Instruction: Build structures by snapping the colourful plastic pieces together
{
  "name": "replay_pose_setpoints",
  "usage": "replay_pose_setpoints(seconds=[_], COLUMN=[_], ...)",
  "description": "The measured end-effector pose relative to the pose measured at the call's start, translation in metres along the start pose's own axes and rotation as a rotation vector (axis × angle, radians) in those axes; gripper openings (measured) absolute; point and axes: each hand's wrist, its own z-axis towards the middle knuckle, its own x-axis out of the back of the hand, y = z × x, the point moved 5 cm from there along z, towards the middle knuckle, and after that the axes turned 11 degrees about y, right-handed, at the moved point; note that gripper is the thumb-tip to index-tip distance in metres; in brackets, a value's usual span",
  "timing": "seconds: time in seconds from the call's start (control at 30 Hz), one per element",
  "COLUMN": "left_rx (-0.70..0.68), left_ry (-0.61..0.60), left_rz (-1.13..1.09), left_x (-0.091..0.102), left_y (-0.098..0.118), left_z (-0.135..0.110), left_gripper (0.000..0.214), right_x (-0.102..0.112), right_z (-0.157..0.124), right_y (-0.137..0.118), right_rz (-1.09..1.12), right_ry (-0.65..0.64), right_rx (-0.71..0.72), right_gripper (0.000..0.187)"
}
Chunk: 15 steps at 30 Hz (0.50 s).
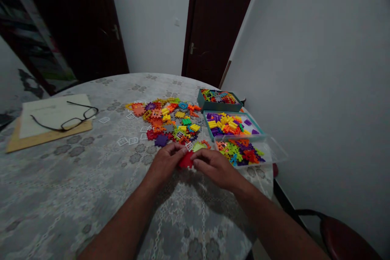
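Note:
Between my two hands is a red flat building piece (pixel 185 161) with a notched edge, just above the table's near side. My left hand (pixel 168 157) pinches its left side between thumb and fingers. On the right side, the curled fingers of my right hand (pixel 214 165) grip the same piece. A small white window-frame piece (pixel 189 146) shows at its upper edge; whether the two are joined I cannot tell. Just beyond lie a lime green piece (pixel 198 146) and a purple square piece (pixel 161 141), at the front of a pile of colourful building pieces (pixel 157 122).
Right of the pile stand a teal box (pixel 210 104) full of pieces, a teal-edged tray (pixel 210 128) of yellow and purple pieces, and a clear container (pixel 274 150). Eyeglasses (pixel 73 123) rest on papers (pixel 33 120) at the left. A chair (pixel 347 237) is at lower right.

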Motion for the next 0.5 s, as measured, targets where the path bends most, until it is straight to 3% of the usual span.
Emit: replay_pose_setpoints(seconds=[0.13,0.23,0.37,0.5], left_rx=[0.021,0.019,0.003,0.003], left_ry=[0.123,0.239,0.323,0.316], left_rz=[0.055,0.082,0.122,0.12], left_x=[0.011,0.024,0.035,0.034], left_y=[-0.003,-0.006,-0.012,-0.019], left_z=[0.004,0.01,0.016,0.019], left_gripper=[0.031,0.029,0.03,0.032], right_x=[0.023,0.053,0.102,0.14], right_z=[0.024,0.063,0.132,0.19], right_y=[0.007,0.025,0.056,0.071], right_rz=[-0.031,0.009,0.07,0.041], right_ry=[-0.032,0.034,0.291,0.547], right_rx=[-0.072,-0.126,-0.224,-0.264], right_gripper=[0.017,0.015,0.016,0.018])
